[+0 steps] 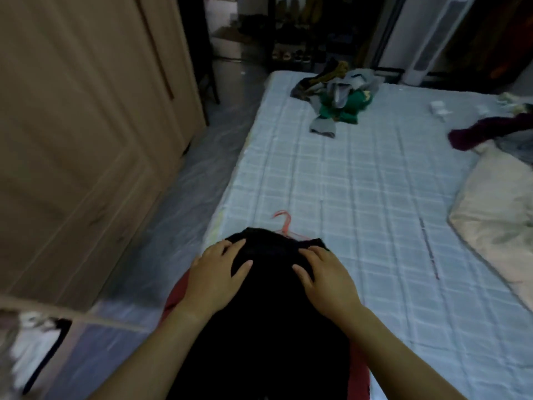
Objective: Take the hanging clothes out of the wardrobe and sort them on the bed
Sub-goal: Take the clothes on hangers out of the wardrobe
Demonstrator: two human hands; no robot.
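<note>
Right now my left hand and right hand both lie flat on a black garment, with the fingers spread and fairly straight. They press on the cloth and do not curl round it. The black garment lies at the near edge of the bed, close to my body, and still has a pink hanger in it. The hook pokes out past the collar onto the checked sheet. Under the black cloth a red garment shows on both sides, beside my left wrist and below my right forearm. Further up the mattress, near its far end, sits a loose pile of clothes in green, grey and dark olive, well apart from my hands. Off to the right a maroon garment lies crumpled next to a cream duvet that covers the right edge of the bed. To my left stands the wardrobe door, pale wood, with a strip of floor between it and the bed. A white tower unit stands beyond the far corner. The room behind it is too dark and blurred to make out clearly.
</note>
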